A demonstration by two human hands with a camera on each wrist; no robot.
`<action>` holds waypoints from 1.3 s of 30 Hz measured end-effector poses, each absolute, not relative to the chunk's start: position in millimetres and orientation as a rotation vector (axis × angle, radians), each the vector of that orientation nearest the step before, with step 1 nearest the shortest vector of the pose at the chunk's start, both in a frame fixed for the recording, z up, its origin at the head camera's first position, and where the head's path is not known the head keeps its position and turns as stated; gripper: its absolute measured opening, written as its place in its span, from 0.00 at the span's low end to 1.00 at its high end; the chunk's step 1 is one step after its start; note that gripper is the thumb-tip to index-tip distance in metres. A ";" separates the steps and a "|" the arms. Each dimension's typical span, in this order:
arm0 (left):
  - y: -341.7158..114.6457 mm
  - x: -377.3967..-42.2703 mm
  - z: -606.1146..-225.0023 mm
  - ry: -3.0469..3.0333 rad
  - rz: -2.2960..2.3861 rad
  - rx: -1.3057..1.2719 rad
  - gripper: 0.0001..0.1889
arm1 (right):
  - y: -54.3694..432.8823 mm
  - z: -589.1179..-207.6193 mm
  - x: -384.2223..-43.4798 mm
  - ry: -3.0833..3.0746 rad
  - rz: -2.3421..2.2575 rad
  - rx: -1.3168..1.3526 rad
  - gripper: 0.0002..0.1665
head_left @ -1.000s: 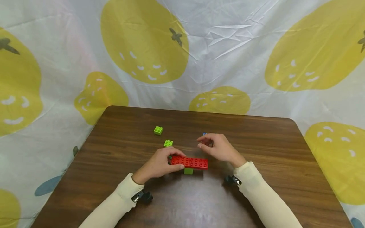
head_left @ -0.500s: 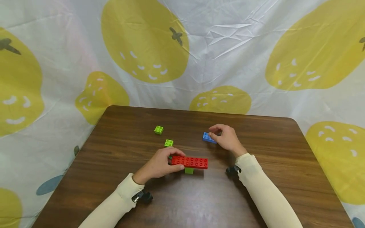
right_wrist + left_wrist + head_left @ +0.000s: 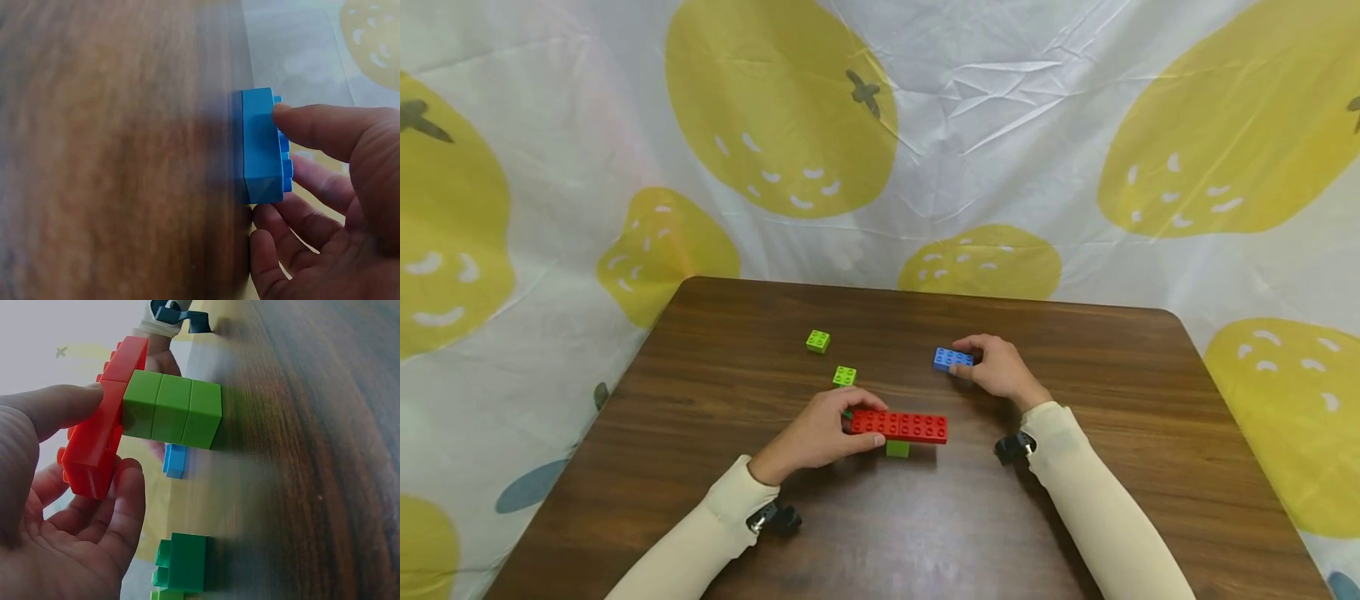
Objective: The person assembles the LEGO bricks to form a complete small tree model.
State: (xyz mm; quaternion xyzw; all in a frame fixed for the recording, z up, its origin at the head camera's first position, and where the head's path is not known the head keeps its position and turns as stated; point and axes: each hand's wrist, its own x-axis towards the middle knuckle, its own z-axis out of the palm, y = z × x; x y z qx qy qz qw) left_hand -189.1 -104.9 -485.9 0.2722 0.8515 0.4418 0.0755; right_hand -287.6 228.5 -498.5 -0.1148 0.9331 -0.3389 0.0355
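Observation:
My left hand (image 3: 823, 427) grips the left end of two red bricks (image 3: 917, 427) set end to end, thumb on the near side and fingers behind. Beneath their middle, a column of light green bricks (image 3: 172, 409) stands on the table, as the left wrist view shows. Farther back on the right, my right hand (image 3: 1000, 367) has its thumb and fingers around the right end of a blue brick (image 3: 946, 357). In the right wrist view the thumb touches the top edge of that blue brick (image 3: 261, 140), which sits on the table, studs up.
A dark green brick (image 3: 187, 562) stands beyond the left hand, mostly hidden in the head view. Close to it is a light green brick (image 3: 844, 376); another light green brick (image 3: 817, 341) lies farther back. A lemon-print cloth (image 3: 977, 167) hangs behind the wooden table (image 3: 1075, 350).
My right hand has moved back and right from beside the red bricks to the blue brick, and its thumb has come down onto it. The left hand keeps its hold.

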 end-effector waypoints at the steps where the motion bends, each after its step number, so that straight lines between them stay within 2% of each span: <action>1: -104.9 -189.3 -486.3 2.555 1.326 0.821 0.19 | 228.4 -498.6 -287.6 2.864 -1.034 -0.357 0.27; 16: -107.0 -185.6 -490.9 2.522 1.347 0.825 0.21 | 227.3 -498.1 -275.6 2.862 -0.926 -0.413 0.24; 39: -106.3 -185.5 -491.8 2.422 1.463 0.754 0.21 | 190.2 -440.4 -215.7 2.821 -1.125 -0.741 0.22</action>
